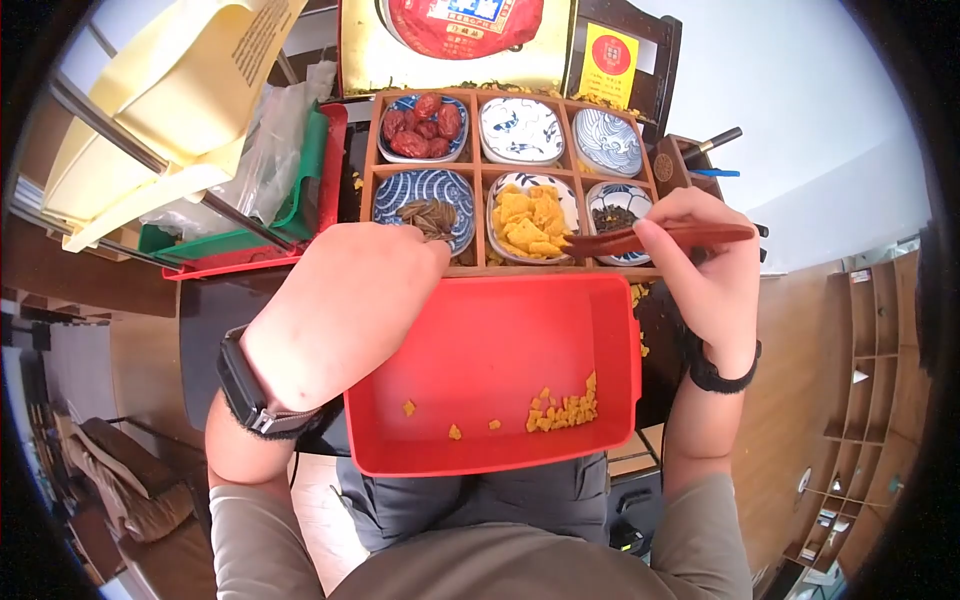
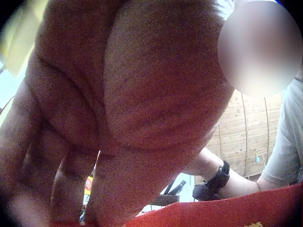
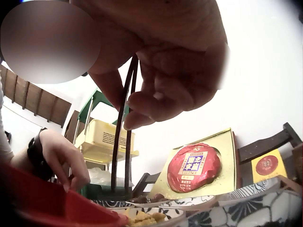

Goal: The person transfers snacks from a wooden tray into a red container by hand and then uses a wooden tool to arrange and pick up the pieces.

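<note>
My left hand [image 1: 345, 305] is at the upper left rim of a red bin [image 1: 480, 340]; in the right wrist view its fingertips meet that rim, pinching it. In the head view its fingertips are partly hidden beside a dish of brown seeds [image 1: 428, 217]. Dark wooden tweezers [image 1: 625, 241] are pinched in my right hand [image 1: 715, 270]. Their tips are at the right side of a dish of yellow pieces [image 1: 530, 222]; in the right wrist view the two prongs [image 3: 116, 156] stand slightly apart. Small yellow bits [image 1: 562, 412] lie on the bin's floor, mostly at the lower right.
A wooden compartment box [image 1: 477, 172] also holds red dates [image 1: 425, 128], dark dried leaves [image 1: 612, 219] and two patterned dishes without visible contents. Behind stands a gold box [image 1: 455, 75] with a red round package. Green and red trays and a shelf rack are at left; a pen holder is at right.
</note>
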Demonstrator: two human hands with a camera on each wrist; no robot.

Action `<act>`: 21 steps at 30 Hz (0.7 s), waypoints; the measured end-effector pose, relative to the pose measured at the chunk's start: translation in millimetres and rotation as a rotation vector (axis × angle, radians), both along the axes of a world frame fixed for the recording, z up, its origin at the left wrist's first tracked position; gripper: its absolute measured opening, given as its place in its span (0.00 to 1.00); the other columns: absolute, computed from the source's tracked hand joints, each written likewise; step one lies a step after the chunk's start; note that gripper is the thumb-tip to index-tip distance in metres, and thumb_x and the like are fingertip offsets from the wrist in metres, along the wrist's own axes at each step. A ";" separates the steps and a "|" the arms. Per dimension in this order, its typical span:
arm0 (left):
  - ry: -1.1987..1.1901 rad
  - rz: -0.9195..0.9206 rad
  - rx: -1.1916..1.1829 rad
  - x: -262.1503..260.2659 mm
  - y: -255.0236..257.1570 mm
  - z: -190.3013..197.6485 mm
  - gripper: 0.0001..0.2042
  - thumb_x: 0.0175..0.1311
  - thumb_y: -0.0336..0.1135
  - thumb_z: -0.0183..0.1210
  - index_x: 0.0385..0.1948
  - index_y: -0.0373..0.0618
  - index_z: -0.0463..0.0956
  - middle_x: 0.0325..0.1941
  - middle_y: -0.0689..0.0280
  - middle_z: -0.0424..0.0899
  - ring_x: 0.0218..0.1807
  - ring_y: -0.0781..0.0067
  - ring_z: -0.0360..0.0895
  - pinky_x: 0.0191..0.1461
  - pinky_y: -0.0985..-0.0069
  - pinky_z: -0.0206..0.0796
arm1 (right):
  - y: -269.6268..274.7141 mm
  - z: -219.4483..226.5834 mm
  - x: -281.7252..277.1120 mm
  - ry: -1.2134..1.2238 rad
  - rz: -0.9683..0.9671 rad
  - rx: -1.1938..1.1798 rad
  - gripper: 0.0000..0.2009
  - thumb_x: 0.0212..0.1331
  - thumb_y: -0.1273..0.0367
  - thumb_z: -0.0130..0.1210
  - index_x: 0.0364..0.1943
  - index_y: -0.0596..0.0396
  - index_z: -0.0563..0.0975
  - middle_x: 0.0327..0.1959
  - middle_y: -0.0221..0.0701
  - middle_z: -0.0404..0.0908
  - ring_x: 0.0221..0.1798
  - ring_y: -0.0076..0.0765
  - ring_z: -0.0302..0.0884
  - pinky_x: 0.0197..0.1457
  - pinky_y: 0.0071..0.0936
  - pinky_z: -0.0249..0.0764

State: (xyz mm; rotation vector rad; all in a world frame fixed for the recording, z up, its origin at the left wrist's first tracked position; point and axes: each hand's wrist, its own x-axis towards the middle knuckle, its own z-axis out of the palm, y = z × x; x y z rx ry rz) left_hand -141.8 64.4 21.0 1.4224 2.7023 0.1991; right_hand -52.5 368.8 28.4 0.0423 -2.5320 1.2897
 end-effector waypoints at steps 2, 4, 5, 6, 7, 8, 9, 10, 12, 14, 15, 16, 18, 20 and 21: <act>-0.001 -0.007 0.016 -0.5 0.1 -1.2 0.03 0.64 0.26 0.59 0.37 0.41 0.80 0.35 0.53 0.84 0.41 0.41 0.86 0.45 0.50 0.78 | -4.6 2.4 8.4 -0.018 0.033 -0.066 0.03 0.68 0.76 0.70 0.37 0.58 0.85 0.31 0.22 0.88 0.34 0.12 0.81 0.38 0.18 0.72; 0.000 -0.016 0.058 -1.2 -1.5 -3.6 0.03 0.65 0.28 0.60 0.36 0.41 0.79 0.34 0.53 0.84 0.41 0.41 0.85 0.45 0.50 0.77 | -7.0 5.8 17.4 -0.024 0.090 -0.095 0.04 0.65 0.79 0.70 0.36 0.60 0.85 0.32 0.25 0.87 0.36 0.15 0.83 0.40 0.18 0.75; 0.001 -0.018 0.064 -1.5 -1.9 -4.8 0.02 0.66 0.28 0.60 0.36 0.41 0.79 0.34 0.53 0.84 0.41 0.41 0.85 0.45 0.50 0.77 | -7.1 6.4 21.1 -0.035 0.123 -0.108 0.04 0.65 0.79 0.70 0.36 0.61 0.85 0.32 0.26 0.87 0.36 0.15 0.83 0.40 0.18 0.76; 0.003 -0.020 0.070 -1.8 -2.2 -6.0 0.03 0.66 0.28 0.60 0.36 0.41 0.79 0.34 0.53 0.83 0.41 0.41 0.85 0.45 0.50 0.77 | -7.3 6.4 24.5 -0.046 0.157 -0.121 0.04 0.64 0.80 0.70 0.36 0.61 0.85 0.33 0.27 0.87 0.37 0.16 0.84 0.40 0.18 0.76; 0.003 -0.021 0.075 -2.0 -2.4 -6.9 0.03 0.67 0.29 0.60 0.36 0.41 0.79 0.34 0.53 0.83 0.41 0.40 0.84 0.45 0.50 0.76 | -7.8 7.0 28.4 -0.058 0.190 -0.135 0.03 0.64 0.80 0.70 0.36 0.62 0.85 0.33 0.28 0.87 0.37 0.17 0.84 0.40 0.19 0.76; 0.001 -0.020 0.068 -1.8 -2.2 -7.1 0.03 0.67 0.29 0.61 0.35 0.41 0.78 0.34 0.53 0.83 0.41 0.40 0.84 0.45 0.50 0.76 | -10.9 8.8 32.9 -0.089 0.191 -0.149 0.03 0.63 0.81 0.70 0.36 0.64 0.85 0.34 0.30 0.86 0.38 0.20 0.84 0.39 0.20 0.77; 0.000 -0.019 0.062 -1.8 -1.9 -6.2 0.03 0.67 0.29 0.61 0.35 0.41 0.78 0.34 0.52 0.83 0.41 0.40 0.84 0.45 0.50 0.76 | -13.9 8.5 37.5 -0.116 0.192 -0.178 0.04 0.62 0.81 0.71 0.36 0.64 0.85 0.33 0.30 0.86 0.37 0.21 0.84 0.39 0.21 0.77; 0.001 -0.017 0.056 -2.0 -1.5 -5.3 0.04 0.67 0.30 0.62 0.35 0.41 0.78 0.34 0.52 0.83 0.41 0.40 0.84 0.45 0.49 0.76 | -16.6 8.1 41.6 -0.141 0.194 -0.206 0.04 0.61 0.81 0.71 0.35 0.63 0.85 0.33 0.31 0.86 0.36 0.22 0.84 0.38 0.22 0.77; -0.009 -0.010 0.051 -1.9 -1.0 -4.9 0.04 0.67 0.30 0.62 0.35 0.41 0.78 0.35 0.52 0.83 0.42 0.40 0.84 0.45 0.49 0.76 | -12.5 4.5 41.4 -0.094 0.269 -0.099 0.06 0.58 0.79 0.74 0.34 0.61 0.85 0.30 0.33 0.85 0.32 0.29 0.84 0.35 0.25 0.76; -0.017 -0.006 0.050 -2.1 -0.6 -4.2 0.04 0.66 0.30 0.63 0.36 0.41 0.78 0.35 0.52 0.82 0.42 0.40 0.83 0.45 0.49 0.75 | -11.9 3.9 43.6 -0.085 0.290 -0.064 0.06 0.57 0.78 0.75 0.34 0.60 0.85 0.28 0.34 0.85 0.30 0.33 0.84 0.34 0.27 0.76; -0.019 -0.004 0.053 -2.2 -0.4 -3.9 0.05 0.66 0.30 0.63 0.35 0.41 0.78 0.35 0.52 0.82 0.42 0.39 0.83 0.45 0.49 0.75 | -11.6 3.4 45.1 -0.080 0.301 -0.047 0.07 0.57 0.77 0.75 0.33 0.60 0.86 0.28 0.34 0.85 0.30 0.34 0.84 0.34 0.28 0.75; -0.022 -0.003 0.055 -2.2 -0.3 -3.8 0.05 0.66 0.30 0.64 0.35 0.41 0.78 0.35 0.52 0.82 0.42 0.39 0.83 0.45 0.48 0.75 | -12.5 0.9 46.4 -0.085 0.285 -0.077 0.07 0.56 0.76 0.76 0.33 0.58 0.86 0.28 0.35 0.86 0.29 0.38 0.84 0.33 0.29 0.75; -0.023 0.002 0.045 -2.1 -0.5 -4.4 0.05 0.66 0.30 0.64 0.35 0.40 0.78 0.35 0.52 0.82 0.43 0.39 0.83 0.45 0.48 0.75 | -12.6 -3.4 47.0 -0.076 0.312 -0.060 0.08 0.50 0.76 0.75 0.32 0.60 0.86 0.27 0.34 0.86 0.27 0.34 0.81 0.32 0.28 0.70; -0.023 0.008 0.037 -1.8 -0.1 -4.1 0.05 0.66 0.30 0.64 0.35 0.40 0.77 0.35 0.52 0.82 0.43 0.39 0.83 0.45 0.48 0.75 | -10.9 -5.0 46.4 -0.092 0.353 -0.038 0.08 0.49 0.75 0.75 0.32 0.59 0.86 0.28 0.34 0.86 0.28 0.36 0.82 0.31 0.29 0.71; -0.024 0.011 0.035 -1.5 0.1 -3.5 0.05 0.66 0.30 0.64 0.35 0.40 0.77 0.35 0.52 0.82 0.43 0.39 0.83 0.45 0.48 0.74 | -8.9 -5.0 45.6 -0.114 0.380 -0.025 0.08 0.53 0.74 0.76 0.33 0.57 0.85 0.28 0.35 0.86 0.29 0.41 0.84 0.32 0.31 0.73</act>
